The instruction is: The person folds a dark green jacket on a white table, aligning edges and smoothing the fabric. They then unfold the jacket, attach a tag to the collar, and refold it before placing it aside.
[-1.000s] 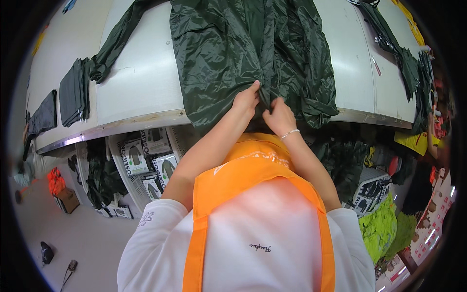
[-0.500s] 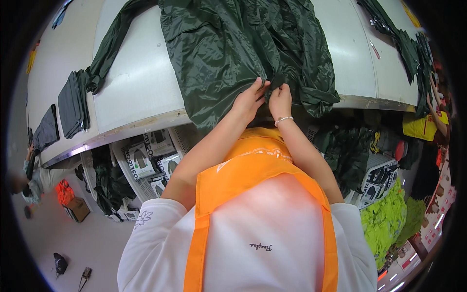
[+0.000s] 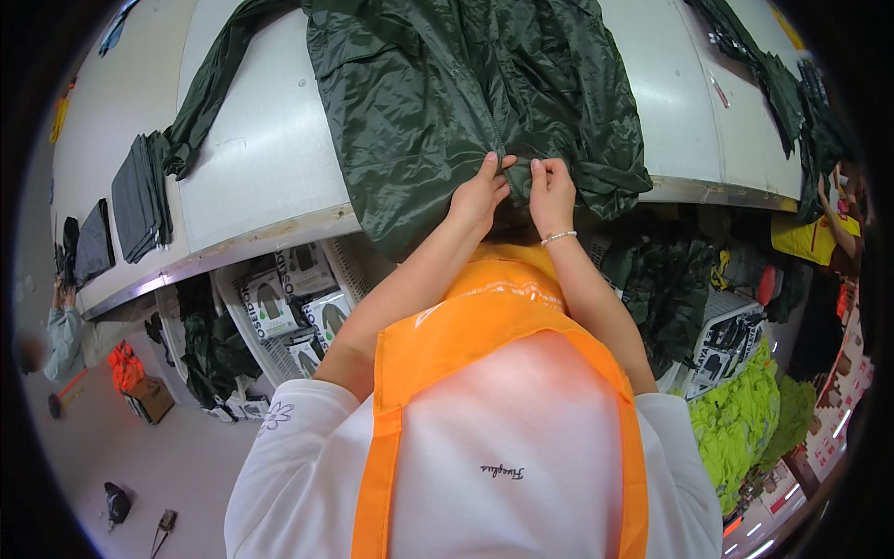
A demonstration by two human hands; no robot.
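A dark green shiny rain jacket (image 3: 400,121) lies spread on the table, its hem hanging over the near edge. The front zipper (image 3: 494,121) runs down its middle toward my hands. My left hand (image 3: 477,197) grips the hem on the left side of the zipper, thumb and forefinger at its lower end. Just to the right, my right hand (image 3: 553,197) is closed on the other front edge of the jacket, thumb on top. A small gap lies between the hands. The fabric hides some fingertips and the zipper's end.
The white table (image 3: 251,140) has a worn near edge. Folded dark garments (image 3: 142,200) lie at its left. Below are a white crate (image 3: 253,321) of packaged garments, dark green clothing (image 3: 661,293) and a lime-green pile (image 3: 740,419). Other people's arms show at both sides.
My right hand has moved slightly right, away from my left hand, and turned a little with the jacket edge. My left hand has barely moved. A person at the far left has shifted.
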